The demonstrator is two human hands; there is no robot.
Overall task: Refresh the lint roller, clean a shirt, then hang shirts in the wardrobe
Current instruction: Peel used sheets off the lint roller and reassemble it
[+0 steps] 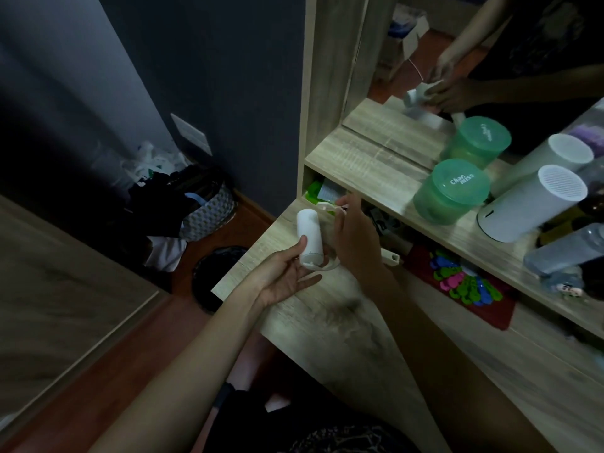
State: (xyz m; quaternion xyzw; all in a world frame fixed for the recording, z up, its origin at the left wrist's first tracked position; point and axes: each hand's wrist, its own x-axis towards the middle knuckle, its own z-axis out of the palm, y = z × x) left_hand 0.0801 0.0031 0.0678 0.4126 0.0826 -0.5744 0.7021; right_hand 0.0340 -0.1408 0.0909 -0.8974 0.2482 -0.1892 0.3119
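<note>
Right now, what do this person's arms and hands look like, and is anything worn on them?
Both forearms are bare, with no sleeves reaching them. I see no gloves, watch or rings on the left hand or the right hand, though blur could hide something small. The wood-framed mirror reflects a dark top with a faint pale print on the person's body.

Single head-worn view (wide-angle), looking forward and down, close above the wooden desk (327,338), mirror (425,44) at upper right
</note>
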